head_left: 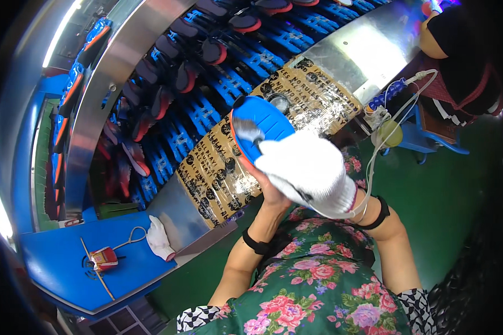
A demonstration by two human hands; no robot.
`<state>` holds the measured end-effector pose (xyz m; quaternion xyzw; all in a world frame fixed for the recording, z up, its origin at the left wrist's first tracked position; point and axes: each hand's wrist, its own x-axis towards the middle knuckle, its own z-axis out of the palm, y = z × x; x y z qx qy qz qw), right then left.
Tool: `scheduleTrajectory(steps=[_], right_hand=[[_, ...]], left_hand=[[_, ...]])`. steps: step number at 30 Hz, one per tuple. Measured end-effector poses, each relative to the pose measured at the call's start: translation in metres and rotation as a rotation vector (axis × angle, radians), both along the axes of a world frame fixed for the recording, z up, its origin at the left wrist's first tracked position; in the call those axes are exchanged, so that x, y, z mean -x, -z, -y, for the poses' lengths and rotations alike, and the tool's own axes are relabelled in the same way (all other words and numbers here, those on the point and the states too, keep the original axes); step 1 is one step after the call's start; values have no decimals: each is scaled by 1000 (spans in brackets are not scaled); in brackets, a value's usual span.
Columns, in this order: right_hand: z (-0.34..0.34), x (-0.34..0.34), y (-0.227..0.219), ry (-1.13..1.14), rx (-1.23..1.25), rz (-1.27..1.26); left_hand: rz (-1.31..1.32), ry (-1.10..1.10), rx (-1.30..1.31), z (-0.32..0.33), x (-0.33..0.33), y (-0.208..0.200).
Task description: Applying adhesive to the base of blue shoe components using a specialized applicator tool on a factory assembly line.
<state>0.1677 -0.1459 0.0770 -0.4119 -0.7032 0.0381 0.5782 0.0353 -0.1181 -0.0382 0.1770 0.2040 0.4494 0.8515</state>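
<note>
While the bare left hand holds the near side of an orange-rimmed blue sole, I see the piece extending beyond those fingers, over the cardboard-covered bench. On my feed, the right hand, in a white knit glove, is closed around a brush, its handle mostly hidden from me. The bristles lie over the sole's left part; I can't tell whether they touch.

The person wears a flowered green garment, patterned sleeves, black wristbands and a white glove.
</note>
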Motion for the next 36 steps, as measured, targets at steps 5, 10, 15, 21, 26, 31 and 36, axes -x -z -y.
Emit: scheduleTrajectory(steps=[5, 10, 15, 21, 26, 31, 36], right_hand=[[1, -21, 11, 33, 26, -168], [11, -1, 11, -29, -29, 21], [12, -21, 18, -63, 90, -210], [21, -5, 29, -101, -11, -89], [19, -29, 25, -104, 100, -252], [26, -17, 34, -88, -29, -71], [28, -30, 39, -118, 164, -328]], left_hand=[[-240, -153, -222, 0, -16, -24], [-188, -298, -705, 1, 19, 57], [-160, -239, -198, -13, -3, 21], [-17, 9, -131, -11, 6, 1], [88, 113, -135, -19, 15, 11], [-4, 148, -123, -28, 14, 8], [-78, 56, -138, -22, 9, -7]])
